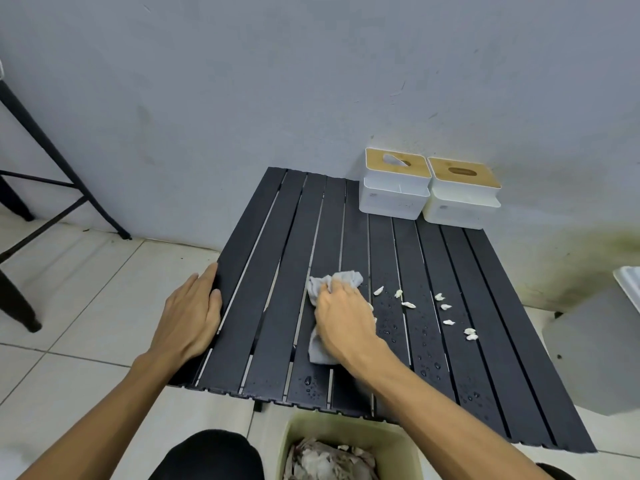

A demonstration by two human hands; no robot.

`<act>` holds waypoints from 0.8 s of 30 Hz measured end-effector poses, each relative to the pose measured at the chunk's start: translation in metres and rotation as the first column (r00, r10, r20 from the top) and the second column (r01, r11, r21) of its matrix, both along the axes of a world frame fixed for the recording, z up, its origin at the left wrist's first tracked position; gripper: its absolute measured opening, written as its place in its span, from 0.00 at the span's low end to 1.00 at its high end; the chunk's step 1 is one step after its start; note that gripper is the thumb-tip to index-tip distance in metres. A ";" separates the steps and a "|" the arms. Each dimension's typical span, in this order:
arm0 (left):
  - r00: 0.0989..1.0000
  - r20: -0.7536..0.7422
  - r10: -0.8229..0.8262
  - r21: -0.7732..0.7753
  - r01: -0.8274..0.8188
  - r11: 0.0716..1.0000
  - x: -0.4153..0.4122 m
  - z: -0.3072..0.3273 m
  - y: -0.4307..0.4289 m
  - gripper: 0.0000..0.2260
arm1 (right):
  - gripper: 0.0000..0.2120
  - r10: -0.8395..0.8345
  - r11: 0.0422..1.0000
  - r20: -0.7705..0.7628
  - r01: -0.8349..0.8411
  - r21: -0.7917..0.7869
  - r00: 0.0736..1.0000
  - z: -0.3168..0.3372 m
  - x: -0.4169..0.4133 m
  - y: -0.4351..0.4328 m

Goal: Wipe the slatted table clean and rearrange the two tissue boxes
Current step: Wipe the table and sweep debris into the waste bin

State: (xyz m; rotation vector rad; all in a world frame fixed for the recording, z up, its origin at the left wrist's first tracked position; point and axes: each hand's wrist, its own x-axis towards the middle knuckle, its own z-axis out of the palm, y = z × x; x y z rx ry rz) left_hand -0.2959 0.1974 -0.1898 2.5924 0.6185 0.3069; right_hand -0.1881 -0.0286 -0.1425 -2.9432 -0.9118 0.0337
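Note:
A low black slatted table (pixel 485 289) stands against the wall. My right hand (pixel 344 315) presses a crumpled grey cloth (pixel 341 280) onto its middle slats. My left hand (pixel 192 317) lies flat on the table's left edge, fingers together, holding nothing. Several white scraps (pixel 445 306) and water drops lie on the slats right of the cloth. Two white tissue boxes with wooden lids sit side by side at the far right corner: the left box (pixel 394 181) shows a tissue in its slot, the right box (pixel 462 194) has an empty slot.
A pale bin (pixel 398 441) with crumpled waste stands below the table's near edge. A grey box-like object (pixel 595 351) sits at the right. A black chair frame (pixel 45 188) stands on the tiled floor at the left. My dark-clothed knee (pixel 211 455) is at the bottom.

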 end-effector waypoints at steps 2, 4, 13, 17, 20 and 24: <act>1.000 0.004 -0.001 0.004 0.001 1.000 0.000 0.001 -0.001 0.27 | 0.16 0.066 0.997 -0.008 -0.066 0.035 0.998 0.022 -0.009 -0.020; 1.000 0.005 -0.001 0.004 0.000 1.000 0.000 0.001 -0.002 0.27 | 0.15 0.007 0.995 -0.072 0.000 0.103 0.997 0.050 -0.005 -0.040; 1.000 0.003 -0.007 0.041 0.007 0.999 0.000 0.003 -0.003 0.27 | 0.20 -0.162 0.961 -0.127 0.186 0.207 0.979 0.050 0.116 -0.027; 1.000 -0.022 -0.006 0.107 0.008 0.994 0.001 0.005 -0.006 0.28 | 0.26 0.007 1.000 -0.184 -0.004 0.017 0.983 0.014 0.111 -0.022; 1.000 -0.031 0.004 0.115 0.000 0.993 0.005 0.007 -0.011 0.29 | 0.26 0.018 1.000 -0.143 -0.016 0.018 0.990 -0.006 0.098 -0.032; 0.999 -0.036 0.018 0.113 -0.014 0.994 0.011 0.008 -0.016 0.31 | 0.13 0.117 0.992 -0.002 -0.116 0.057 0.993 -0.005 0.068 -0.045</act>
